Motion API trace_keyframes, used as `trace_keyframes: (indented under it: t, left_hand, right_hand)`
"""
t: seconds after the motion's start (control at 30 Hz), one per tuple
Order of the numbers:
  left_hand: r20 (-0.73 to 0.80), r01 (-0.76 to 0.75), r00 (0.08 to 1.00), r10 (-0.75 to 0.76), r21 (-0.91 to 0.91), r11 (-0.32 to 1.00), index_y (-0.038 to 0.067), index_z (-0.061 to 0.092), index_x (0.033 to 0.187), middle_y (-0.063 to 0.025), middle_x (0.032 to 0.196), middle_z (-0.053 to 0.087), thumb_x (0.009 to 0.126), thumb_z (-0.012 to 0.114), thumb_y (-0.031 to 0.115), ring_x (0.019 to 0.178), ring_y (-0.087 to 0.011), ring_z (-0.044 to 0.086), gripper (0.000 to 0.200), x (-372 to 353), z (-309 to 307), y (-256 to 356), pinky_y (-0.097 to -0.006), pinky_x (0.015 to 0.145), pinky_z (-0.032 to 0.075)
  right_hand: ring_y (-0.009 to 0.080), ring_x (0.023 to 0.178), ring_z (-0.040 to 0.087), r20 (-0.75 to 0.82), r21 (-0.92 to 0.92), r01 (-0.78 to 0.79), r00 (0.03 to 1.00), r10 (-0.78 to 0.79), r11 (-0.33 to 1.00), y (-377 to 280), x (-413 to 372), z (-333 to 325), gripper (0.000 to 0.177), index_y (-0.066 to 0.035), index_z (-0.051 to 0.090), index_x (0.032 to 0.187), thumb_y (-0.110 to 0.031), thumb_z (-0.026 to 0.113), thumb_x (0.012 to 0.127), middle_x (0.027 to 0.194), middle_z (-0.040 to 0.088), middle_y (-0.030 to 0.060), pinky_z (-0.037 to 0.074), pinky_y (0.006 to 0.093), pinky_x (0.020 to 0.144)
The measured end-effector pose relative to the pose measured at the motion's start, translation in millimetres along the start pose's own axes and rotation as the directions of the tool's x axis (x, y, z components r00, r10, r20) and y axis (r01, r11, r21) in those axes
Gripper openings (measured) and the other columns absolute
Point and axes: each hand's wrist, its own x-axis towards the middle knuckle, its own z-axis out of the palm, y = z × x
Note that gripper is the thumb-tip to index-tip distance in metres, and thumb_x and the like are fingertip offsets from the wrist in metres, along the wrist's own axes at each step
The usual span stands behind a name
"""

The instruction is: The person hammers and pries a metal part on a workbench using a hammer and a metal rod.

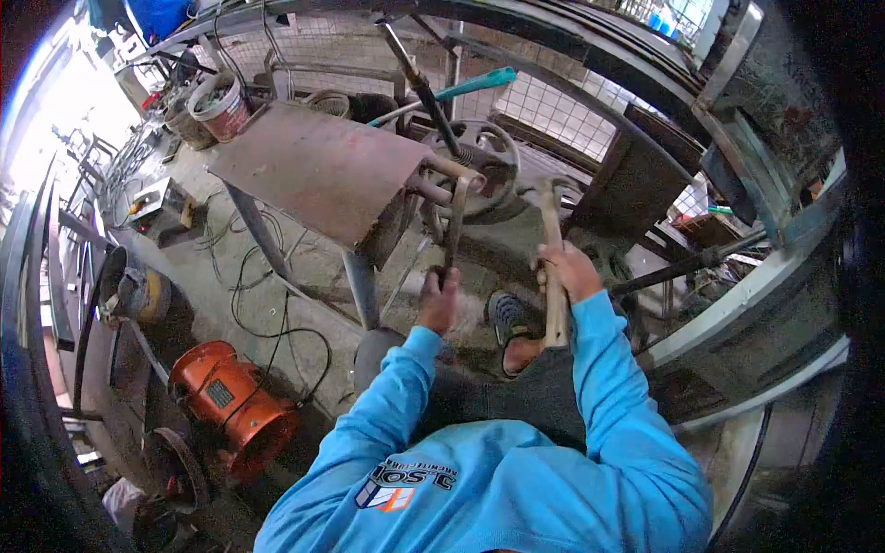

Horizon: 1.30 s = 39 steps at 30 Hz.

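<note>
My right hand (570,273) is wrapped round the wooden handle of a hammer (555,309), whose head is up beside a handwheel (498,175). In my left hand (439,300) is a narrow metal bar (456,226), held upright with its bent upper end right at a short round pipe (454,172). That pipe sticks out from the end of a steel-topped bench (323,161). The hammer head and the bar are apart, with the handwheel behind them.
An orange cylindrical blower (221,396) lies at the lower left, near black cables (277,332) on the floor. A bucket (219,103) stands behind the bench. A teal-ended pole (475,85) leans across the back. A steel frame (737,304) borders the right side.
</note>
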Motion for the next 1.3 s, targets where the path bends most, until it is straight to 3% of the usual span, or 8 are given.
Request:
trace_keyframes:
  t: [0.2,0.7,0.8,0.87,0.93,1.0,1.1,1.3]
  left_hand:
    - [-0.150,-0.199,0.961,0.230,0.200,0.959,0.001,0.053,0.094,-0.0181,0.088,0.058,0.087,0.052,0.048,0.082,-0.0329,0.055,0.048,41,0,-16,-0.0422,0.073,0.042]
    - [-0.205,-0.114,0.970,0.133,0.101,0.988,0.000,0.053,0.099,-0.0149,0.083,0.059,0.085,0.057,0.048,0.075,-0.0298,0.054,0.051,56,27,-47,-0.0416,0.070,0.043]
    - [-0.141,0.090,0.986,-0.088,0.007,0.996,0.001,0.054,0.097,-0.0140,0.080,0.059,0.085,0.057,0.046,0.073,-0.0281,0.054,0.047,56,10,-31,-0.0411,0.068,0.043]
    - [-0.225,-0.031,0.973,0.055,0.110,0.993,0.001,0.055,0.095,-0.0148,0.079,0.060,0.084,0.058,0.045,0.072,-0.0276,0.056,0.045,59,6,-63,-0.0420,0.065,0.043]
    - [-0.030,-0.110,0.994,0.109,-0.008,0.994,0.001,0.058,0.095,-0.0167,0.083,0.061,0.084,0.059,0.043,0.078,-0.0299,0.060,0.044,41,3,-71,-0.0413,0.069,0.045]
    - [0.092,-0.369,0.929,0.357,0.235,0.899,0.001,0.058,0.099,-0.0167,0.084,0.061,0.083,0.060,0.041,0.082,-0.0287,0.060,0.043,11,-6,-60,-0.0385,0.073,0.046]
    - [0.240,-0.231,0.953,0.184,0.185,0.955,0.000,0.057,0.098,-0.0132,0.082,0.058,0.084,0.061,0.034,0.082,-0.0234,0.056,0.036,-32,-51,-1,-0.0341,0.077,0.045]
    - [-0.395,-0.267,0.865,0.309,0.158,0.951,0.000,0.055,0.095,-0.0066,0.081,0.055,0.089,0.054,0.026,0.075,-0.0165,0.050,0.027,-44,-185,51,-0.0300,0.070,0.043]
  right_hand:
    - [0.0148,0.050,0.054,-0.040,0.098,-0.036,0.998,0.041,0.994,18,0,-16,0.021,-0.006,0.050,0.093,-0.024,0.058,0.086,0.069,0.055,0.0045,0.047,0.0306,0.045]
    - [0.0139,0.050,0.054,0.113,-0.075,0.035,0.993,-0.026,0.997,10,8,-8,0.030,-0.004,0.050,0.090,-0.032,0.060,0.083,0.069,0.056,0.0058,0.045,0.0290,0.046]
    - [0.0137,0.051,0.055,0.107,-0.068,0.019,0.994,-0.012,0.997,15,9,-13,0.031,-0.004,0.051,0.088,-0.033,0.061,0.083,0.070,0.057,0.0056,0.046,0.0284,0.048]
    - [0.0134,0.054,0.056,0.076,-0.212,0.065,0.996,-0.049,0.975,16,13,-18,0.031,-0.004,0.055,0.087,-0.034,0.061,0.083,0.069,0.057,0.0036,0.047,0.0285,0.049]
    - [0.0144,0.053,0.057,0.040,-0.255,0.140,0.990,-0.134,0.957,35,25,-34,0.027,-0.006,0.055,0.089,-0.032,0.059,0.085,0.071,0.058,0.0046,0.046,0.0280,0.046]
    - [0.0155,0.050,0.056,0.032,-0.077,0.000,0.999,0.002,0.997,6,7,-23,0.029,-0.004,0.055,0.094,-0.032,0.056,0.087,0.069,0.055,0.0054,0.044,0.0286,0.045]
    - [0.0160,0.048,0.053,-0.037,-0.224,0.089,0.994,-0.100,0.971,3,18,-30,0.027,-0.005,0.053,0.091,-0.032,0.054,0.088,0.069,0.056,0.0056,0.043,0.0287,0.045]
    - [0.0132,0.046,0.051,-0.043,-0.030,0.090,0.995,-0.092,0.995,-22,21,-23,0.029,-0.009,0.049,0.086,-0.037,0.053,0.088,0.063,0.051,0.0036,0.045,0.0285,0.041]
